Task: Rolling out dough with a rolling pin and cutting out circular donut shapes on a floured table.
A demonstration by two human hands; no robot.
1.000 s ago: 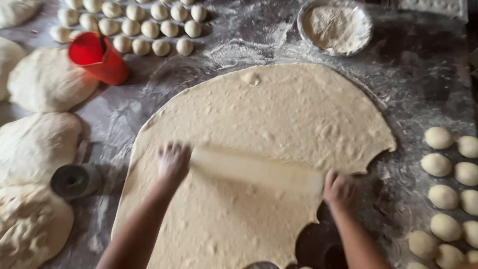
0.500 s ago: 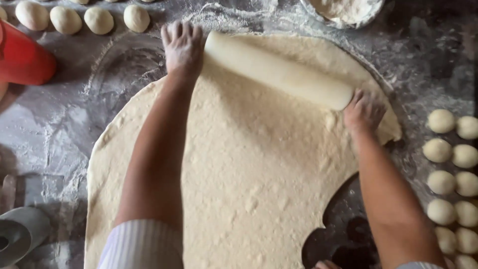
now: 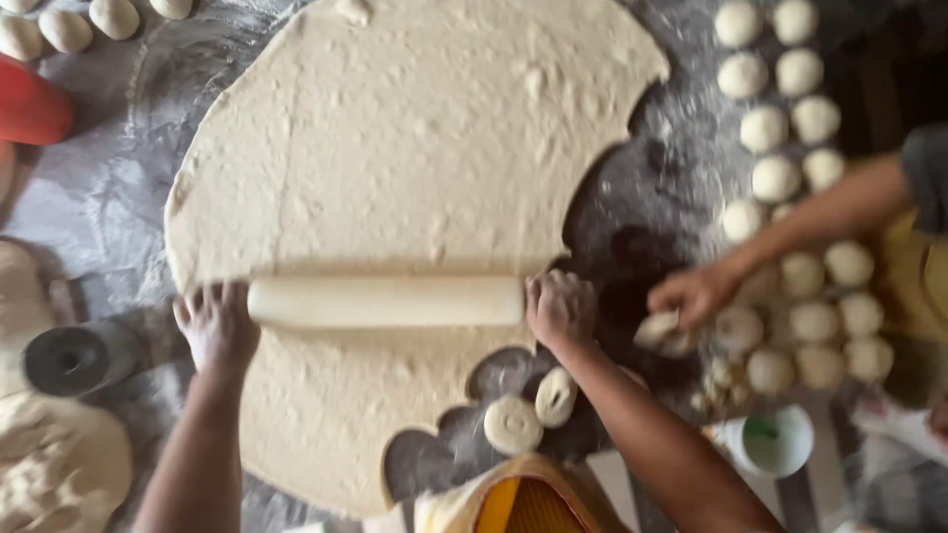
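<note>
Both forearms are bare from wrist to the frame's lower edge, with no sleeve, watch or ring showing. The left hand [image 3: 217, 324] and right hand [image 3: 560, 309] are dusted with flour over the fingers and knuckles. At bottom centre sits a yellow-orange garment [image 3: 513, 505] with a pale, flour-dusted edge.

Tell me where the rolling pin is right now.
In the head view, the rolling pin lies crosswise on the lower part of the dough sheet, between the left hand and right hand.

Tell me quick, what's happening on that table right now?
Left hand and right hand on rolling pin ends, across dough sheet. Another person's hand grabs a dough ball alongside.
</note>
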